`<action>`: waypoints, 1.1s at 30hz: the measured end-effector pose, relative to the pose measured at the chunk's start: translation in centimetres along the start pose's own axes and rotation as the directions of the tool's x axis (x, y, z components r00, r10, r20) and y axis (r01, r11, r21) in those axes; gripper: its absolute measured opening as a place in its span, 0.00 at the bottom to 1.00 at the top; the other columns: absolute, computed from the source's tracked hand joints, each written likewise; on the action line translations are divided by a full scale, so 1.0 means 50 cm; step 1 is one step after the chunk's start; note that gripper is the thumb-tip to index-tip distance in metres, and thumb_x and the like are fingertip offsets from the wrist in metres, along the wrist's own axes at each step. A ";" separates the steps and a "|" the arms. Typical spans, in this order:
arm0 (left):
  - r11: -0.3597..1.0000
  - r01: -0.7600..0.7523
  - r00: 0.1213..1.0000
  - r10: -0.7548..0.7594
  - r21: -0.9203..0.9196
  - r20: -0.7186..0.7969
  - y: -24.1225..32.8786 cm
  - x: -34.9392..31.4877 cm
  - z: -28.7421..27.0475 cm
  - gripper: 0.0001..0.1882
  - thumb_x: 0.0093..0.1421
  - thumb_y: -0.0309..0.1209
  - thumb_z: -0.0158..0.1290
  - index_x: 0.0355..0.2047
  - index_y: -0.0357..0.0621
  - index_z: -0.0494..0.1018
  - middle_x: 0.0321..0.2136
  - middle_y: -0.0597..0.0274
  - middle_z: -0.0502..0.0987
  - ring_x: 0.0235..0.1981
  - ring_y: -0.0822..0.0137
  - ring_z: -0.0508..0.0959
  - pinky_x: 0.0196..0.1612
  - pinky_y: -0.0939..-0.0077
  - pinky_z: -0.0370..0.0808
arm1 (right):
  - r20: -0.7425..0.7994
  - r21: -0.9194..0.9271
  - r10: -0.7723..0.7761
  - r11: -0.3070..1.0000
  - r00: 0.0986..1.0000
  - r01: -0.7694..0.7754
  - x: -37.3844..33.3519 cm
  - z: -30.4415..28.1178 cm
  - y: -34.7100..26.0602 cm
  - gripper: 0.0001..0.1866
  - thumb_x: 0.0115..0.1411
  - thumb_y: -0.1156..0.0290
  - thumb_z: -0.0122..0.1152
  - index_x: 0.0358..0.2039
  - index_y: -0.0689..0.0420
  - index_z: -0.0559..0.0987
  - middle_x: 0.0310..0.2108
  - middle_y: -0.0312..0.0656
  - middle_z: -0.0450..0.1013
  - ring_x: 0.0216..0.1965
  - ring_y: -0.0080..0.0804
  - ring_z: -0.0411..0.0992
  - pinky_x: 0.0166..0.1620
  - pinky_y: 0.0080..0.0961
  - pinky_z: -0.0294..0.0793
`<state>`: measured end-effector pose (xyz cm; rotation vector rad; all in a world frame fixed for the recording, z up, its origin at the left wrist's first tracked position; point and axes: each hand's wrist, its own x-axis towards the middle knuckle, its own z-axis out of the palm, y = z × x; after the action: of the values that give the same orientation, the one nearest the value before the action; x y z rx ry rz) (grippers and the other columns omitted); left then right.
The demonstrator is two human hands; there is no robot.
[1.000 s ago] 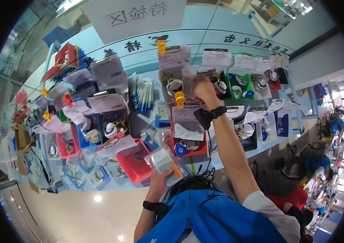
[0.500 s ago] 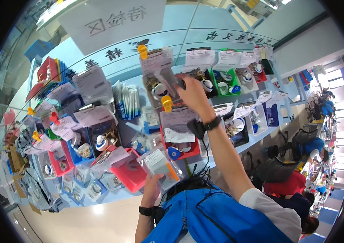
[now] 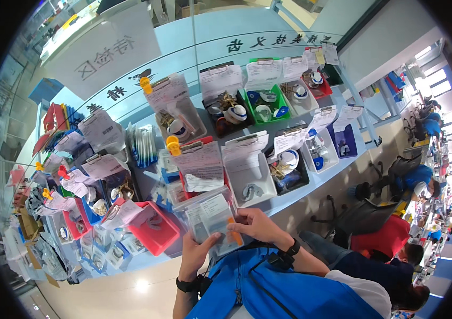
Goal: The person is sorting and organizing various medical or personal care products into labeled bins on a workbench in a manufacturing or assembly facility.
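A clear plastic bag point(image 3: 199, 215) with printed slips and an orange strip point(image 3: 235, 234) inside is held up in front of my body, over the table's near edge. My left hand point(image 3: 196, 254) grips its lower left side, thumb on the front. At the right edge my right hand point(image 3: 260, 226) is closed on the bag beside the orange strip, its fingertips pressed together. Behind the bag stands a red bin with a paper point(image 3: 202, 167) clipped on it, partly hidden. A white bin point(image 3: 264, 198) with a pale dental piece point(image 3: 251, 191) sits just beyond my right hand.
Bins with clipboards and dental models crowd the blue table, among them a black bin point(image 3: 231, 123), a green bin point(image 3: 268, 109) and a red bin point(image 3: 162, 242). A clear panel point(image 3: 175, 58) rises at the back. Seated people point(image 3: 380, 239) and chairs are at right.
My right hand has come back from the far bin with the orange clip and now grips the bag with my left hand. The view has shifted, so the bins appear further left.
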<state>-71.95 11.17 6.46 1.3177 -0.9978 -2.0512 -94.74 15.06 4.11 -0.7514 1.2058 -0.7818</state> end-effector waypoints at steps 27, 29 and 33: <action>0.981 -0.187 0.982 0.184 -0.058 -0.051 -0.009 0.121 0.679 0.21 0.70 0.29 0.55 0.60 0.35 0.70 0.53 0.60 0.78 0.51 0.73 0.76 0.53 0.75 0.73 | -0.019 0.274 -0.183 0.945 0.983 0.181 -0.221 -0.597 -0.069 0.17 0.67 0.66 0.66 0.49 0.63 0.76 0.30 0.33 0.77 0.29 0.13 0.73 0.29 0.17 0.74; 0.985 -0.166 0.982 0.162 -0.037 -0.097 -0.019 0.131 0.683 0.19 0.69 0.29 0.56 0.58 0.35 0.72 0.51 0.62 0.79 0.49 0.75 0.76 0.51 0.76 0.74 | -0.143 0.127 -0.170 0.974 0.975 0.188 -0.226 -0.600 -0.075 0.16 0.67 0.67 0.67 0.48 0.63 0.76 0.28 0.32 0.77 0.27 0.13 0.74 0.26 0.16 0.70; 0.984 -0.179 0.981 0.180 0.024 -0.077 0.023 0.126 0.724 0.16 0.69 0.29 0.57 0.54 0.34 0.75 0.44 0.63 0.81 0.43 0.76 0.78 0.46 0.78 0.77 | -0.127 0.212 -0.164 0.959 0.978 0.188 -0.255 -0.616 -0.116 0.16 0.66 0.69 0.67 0.49 0.64 0.76 0.30 0.34 0.77 0.27 0.15 0.75 0.26 0.17 0.72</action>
<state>-107.57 17.07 13.46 1.2588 -1.0602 -1.8462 -127.74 20.07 9.50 -0.6421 1.1337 -1.0989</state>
